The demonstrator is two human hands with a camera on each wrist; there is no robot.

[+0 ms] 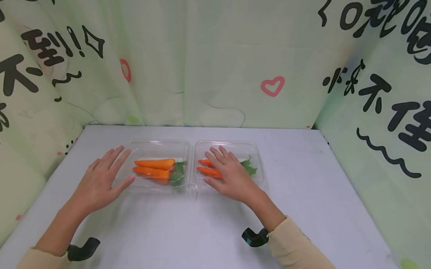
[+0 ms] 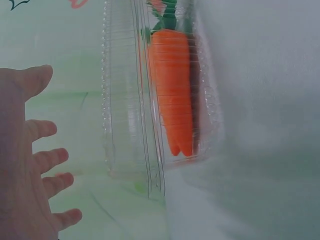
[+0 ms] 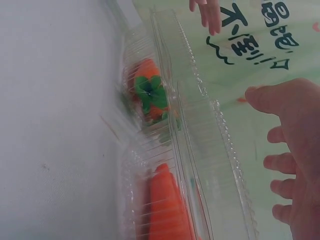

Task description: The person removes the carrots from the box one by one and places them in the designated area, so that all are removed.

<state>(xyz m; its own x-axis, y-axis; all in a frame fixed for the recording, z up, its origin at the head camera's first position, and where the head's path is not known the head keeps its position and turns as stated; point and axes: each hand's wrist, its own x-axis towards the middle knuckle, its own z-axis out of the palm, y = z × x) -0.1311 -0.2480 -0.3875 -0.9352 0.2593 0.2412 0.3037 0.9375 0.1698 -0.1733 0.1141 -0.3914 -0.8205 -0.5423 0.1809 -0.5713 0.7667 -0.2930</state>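
Two clear plastic clamshell boxes stand side by side on a white table. In the left box (image 1: 160,146) lie orange carrots (image 1: 152,173) with green tops (image 1: 178,174) pointing right. My left hand (image 1: 97,183), fingers straight and spread, is by that box's left side and holds nothing. Over the right box (image 1: 236,144) my right hand (image 1: 231,178) is stretched out flat, hiding part of its carrots (image 1: 208,171); green leaves (image 1: 249,166) show beyond the fingers. In both wrist views the hands (image 2: 27,160) (image 3: 297,155) appear apart from the ridged boxes.
The white table (image 1: 211,238) reaches back to a pale green curtain (image 1: 218,62) with black lettering and red hearts, which also closes in both sides. Each wrist wears a black device (image 1: 84,250) below the beige sleeve (image 1: 301,246).
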